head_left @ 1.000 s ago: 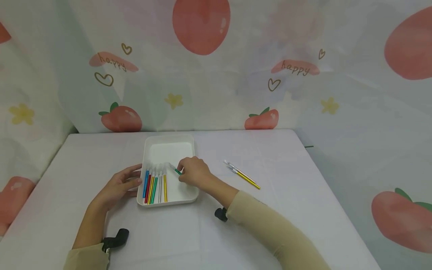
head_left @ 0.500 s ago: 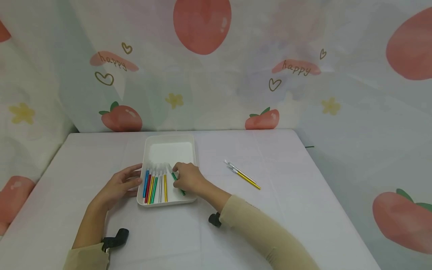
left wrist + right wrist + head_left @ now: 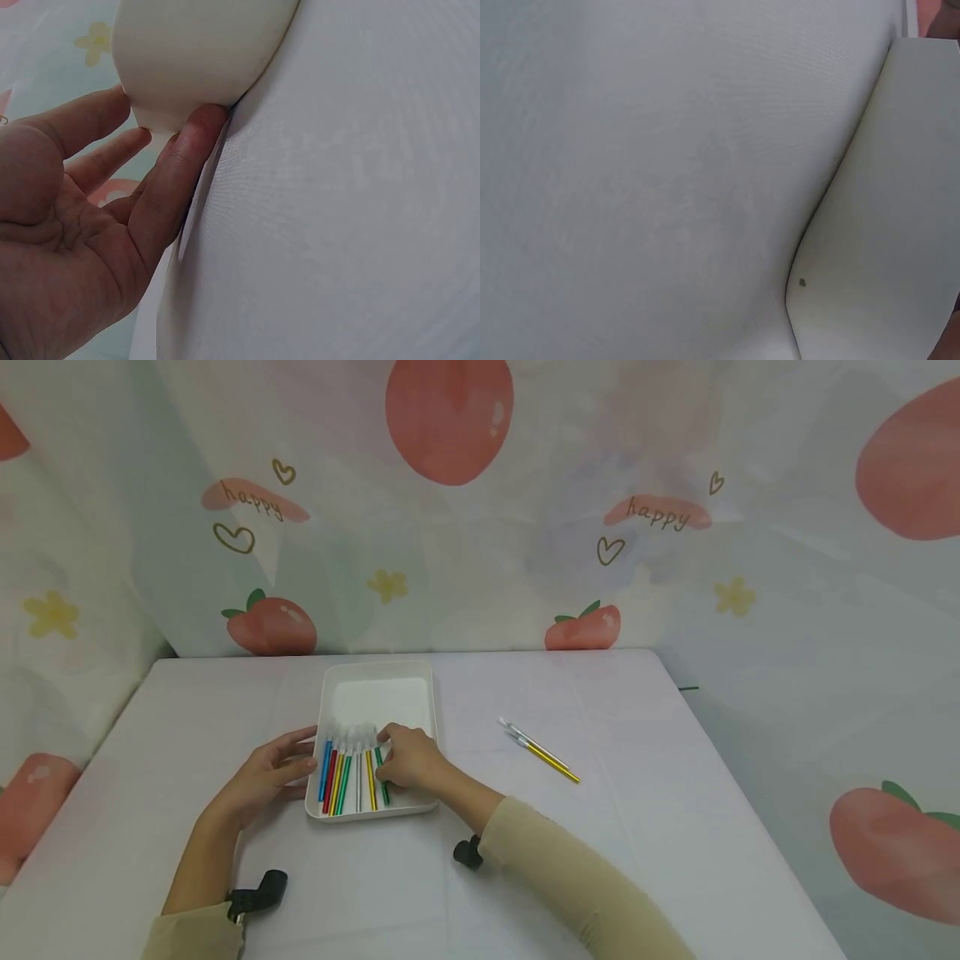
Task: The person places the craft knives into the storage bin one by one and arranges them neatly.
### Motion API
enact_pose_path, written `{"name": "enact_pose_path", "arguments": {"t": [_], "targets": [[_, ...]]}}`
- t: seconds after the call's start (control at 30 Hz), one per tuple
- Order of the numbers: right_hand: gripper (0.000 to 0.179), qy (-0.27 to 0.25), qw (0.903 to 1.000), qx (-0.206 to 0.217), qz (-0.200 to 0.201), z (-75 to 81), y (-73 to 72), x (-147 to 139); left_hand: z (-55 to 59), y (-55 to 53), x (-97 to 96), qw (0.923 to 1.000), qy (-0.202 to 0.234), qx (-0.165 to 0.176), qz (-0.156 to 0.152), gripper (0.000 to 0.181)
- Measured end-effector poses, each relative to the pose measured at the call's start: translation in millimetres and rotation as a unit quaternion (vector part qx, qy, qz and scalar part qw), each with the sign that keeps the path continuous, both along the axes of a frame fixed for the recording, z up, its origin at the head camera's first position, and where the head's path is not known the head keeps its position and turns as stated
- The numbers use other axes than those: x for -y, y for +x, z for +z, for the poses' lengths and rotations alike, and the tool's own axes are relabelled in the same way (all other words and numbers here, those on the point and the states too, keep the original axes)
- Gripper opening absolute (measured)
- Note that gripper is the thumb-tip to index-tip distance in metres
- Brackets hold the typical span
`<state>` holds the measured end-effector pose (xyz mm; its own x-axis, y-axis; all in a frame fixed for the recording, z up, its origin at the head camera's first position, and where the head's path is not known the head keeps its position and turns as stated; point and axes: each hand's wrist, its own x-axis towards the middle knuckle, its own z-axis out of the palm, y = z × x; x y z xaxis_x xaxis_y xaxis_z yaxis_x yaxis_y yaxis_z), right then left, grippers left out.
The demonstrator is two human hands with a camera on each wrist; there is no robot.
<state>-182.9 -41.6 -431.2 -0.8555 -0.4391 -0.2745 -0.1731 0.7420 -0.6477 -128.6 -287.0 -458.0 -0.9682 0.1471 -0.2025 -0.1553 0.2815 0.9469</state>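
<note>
My right hand (image 3: 412, 756) pinches a green craft knife (image 3: 386, 793) with a clear cap, low inside the white tray (image 3: 378, 670). It lies nearly parallel to a row of similar capped knives, right beside the yellow one (image 3: 371, 781). Blue (image 3: 325, 770), red (image 3: 329, 781), green and silver handles fill the row further left, caps pointing away from me. My left hand (image 3: 258, 777) touches the tray's left side, fingers extended. In the left wrist view its fingertips meet the tray's outer wall (image 3: 195, 60). The right wrist view shows mainly the tray's side (image 3: 877, 225).
On the white-covered table (image 3: 637, 860), right of the tray, lie a silver craft knife (image 3: 536, 739) and a yellow one (image 3: 555, 764), side by side and slanted. A fruit-printed cloth (image 3: 480, 552) hangs behind the table.
The right hand has moved left with the green craft knife and turned it from a slant to nearly in line with the row. The left hand has stayed at the tray.
</note>
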Motion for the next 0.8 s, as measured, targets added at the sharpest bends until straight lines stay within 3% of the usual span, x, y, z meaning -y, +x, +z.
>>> {"name": "enact_pose_path", "arguments": {"t": [0.2,0.43,0.8], "targets": [[0.066,-0.028,0.9993,0.025,-0.008,2.5,0.8,0,1.5,-0.2,-1.2,1.0000,-0.006,0.001,0.002,0.069],[0.066,-0.030,0.9995,0.011,0.004,5.2,2.0,-6,1.8,1.5,-0.8,1.0000,-0.001,-0.003,-0.003,0.070],[0.057,-0.137,0.9903,-0.010,0.020,19.0,-2.5,-42,0.2,2.3,-1.1,0.9999,0.003,-0.011,-0.006,0.069]]}}
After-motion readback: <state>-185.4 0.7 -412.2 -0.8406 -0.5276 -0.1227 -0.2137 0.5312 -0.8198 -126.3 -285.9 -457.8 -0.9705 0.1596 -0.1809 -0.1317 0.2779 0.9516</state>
